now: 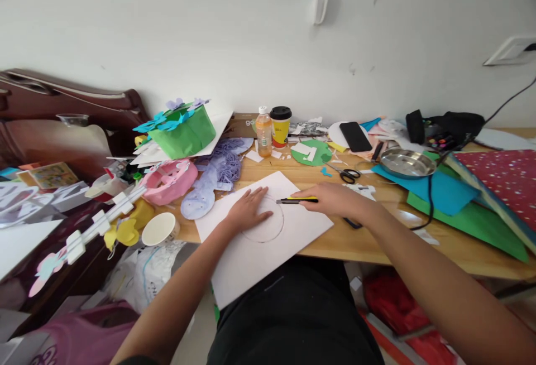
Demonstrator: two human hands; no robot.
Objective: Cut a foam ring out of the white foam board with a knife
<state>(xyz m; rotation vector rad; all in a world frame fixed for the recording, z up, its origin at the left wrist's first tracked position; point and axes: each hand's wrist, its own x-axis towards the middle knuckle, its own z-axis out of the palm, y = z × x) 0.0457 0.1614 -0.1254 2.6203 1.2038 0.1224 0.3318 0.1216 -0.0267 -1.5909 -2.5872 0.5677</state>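
Note:
A white board [238, 273] lies tilted on the wooden table, its near corner jutting over the front edge. A circle [268, 240] is marked on its surface. My left hand [250, 209] rests flat across the circle's left part, fingers spread. In my right hand [330, 198] is a yellow and black utility knife [299, 200], gripped with the blade pointing left. The blade tip is at the circle's upper right side; whether it touches the board I cannot tell. Black-handled scissors [349, 175] lie just beyond my right hand.
An orange drink bottle [263, 133] and a yellow paper cup [281, 128] stand at the back. Left are a green basket-like piece [184, 133], a pink ring [170, 181] and a white tub [160, 229]. Right are a metal dish [407, 163], a phone [355, 137] and coloured sheets [439, 189].

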